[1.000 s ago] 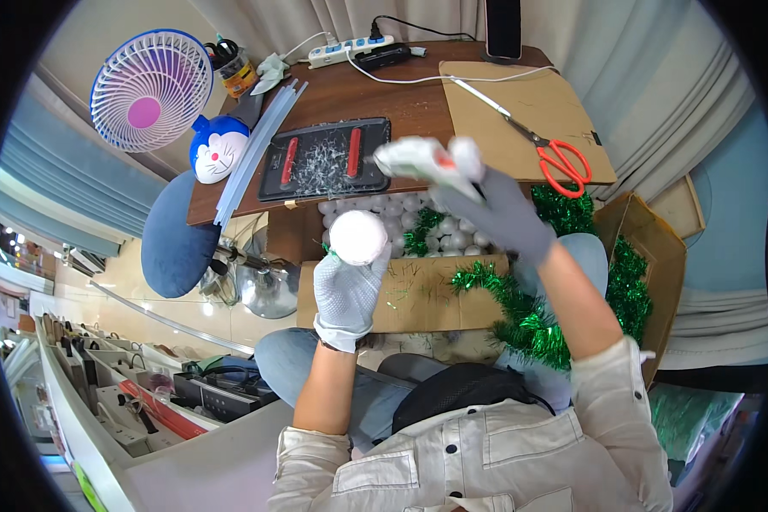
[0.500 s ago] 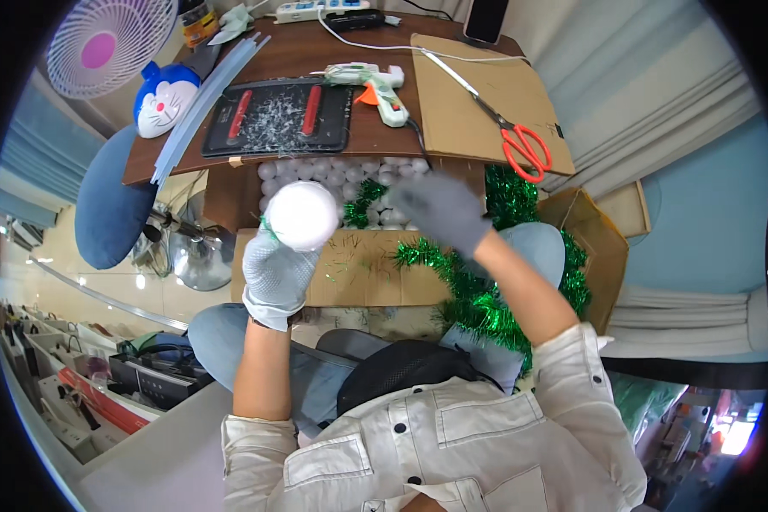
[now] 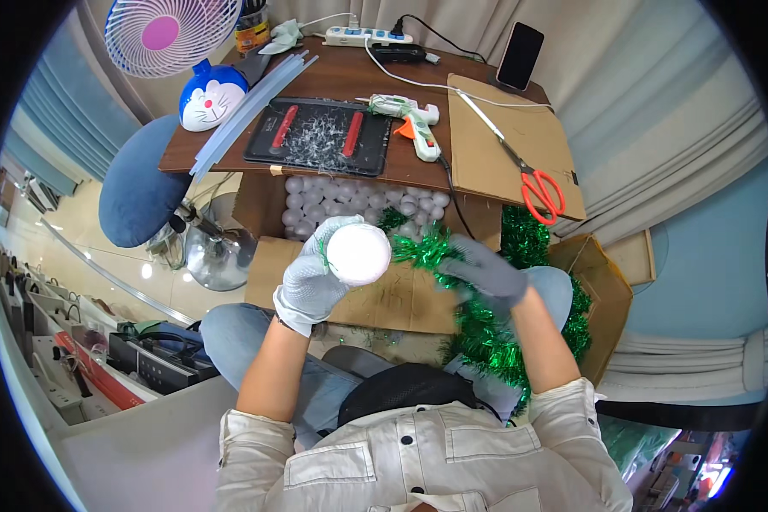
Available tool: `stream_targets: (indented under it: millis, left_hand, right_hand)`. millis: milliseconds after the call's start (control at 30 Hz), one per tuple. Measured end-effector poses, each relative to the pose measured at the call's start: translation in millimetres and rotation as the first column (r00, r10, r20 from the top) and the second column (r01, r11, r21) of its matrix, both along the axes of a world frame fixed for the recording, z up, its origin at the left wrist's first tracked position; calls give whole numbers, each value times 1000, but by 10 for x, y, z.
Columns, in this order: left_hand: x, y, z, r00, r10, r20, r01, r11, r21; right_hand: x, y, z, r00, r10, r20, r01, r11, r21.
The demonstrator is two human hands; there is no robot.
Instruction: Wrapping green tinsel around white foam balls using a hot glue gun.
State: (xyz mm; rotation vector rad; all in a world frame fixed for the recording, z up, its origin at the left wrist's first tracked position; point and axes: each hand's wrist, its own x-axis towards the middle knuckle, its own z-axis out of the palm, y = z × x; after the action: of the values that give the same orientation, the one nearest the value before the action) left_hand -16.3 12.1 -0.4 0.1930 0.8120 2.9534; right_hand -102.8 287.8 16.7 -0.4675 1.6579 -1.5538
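My left hand (image 3: 310, 286), in a whitish knit glove, is closed round a smooth white ball (image 3: 358, 254). A few green strands show at the ball's left edge, beside my fingers. My right hand (image 3: 489, 275), in a dark grey glove and slightly blurred, grips a green tinsel garland (image 3: 425, 249). The garland's loose end reaches left, close to the ball but seemingly apart from it. More tinsel (image 3: 499, 341) hangs in a heap below my right hand and over my lap.
Many small white balls (image 3: 324, 200) fill a cardboard box (image 3: 375, 303) under the table edge. On the brown table (image 3: 188, 149) are a glue gun (image 3: 414, 124), a black tray (image 3: 316, 162), clear glue sticks (image 3: 252, 111), red-handled scissors (image 3: 541, 196), a cardboard sheet (image 3: 486, 154) and a fan (image 3: 209, 98).
My right hand has come down and now holds the tinsel, whose end is lifted toward the ball. My left hand and the ball appear farther right and lower; the whole view has shifted too.
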Motion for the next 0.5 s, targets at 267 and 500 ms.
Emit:
stream_targets:
  millis: [267,500]
  left_hand:
    - [-17,36,50,996,-81,32,83,995,-53]
    - [-19,62,84,988,-149,48,152,986,-63]
  right_hand:
    - [13,-99,1369,743,313,-591,-232,949,211]
    - [2,-296,1558,658,427,-620,-338,904,264]
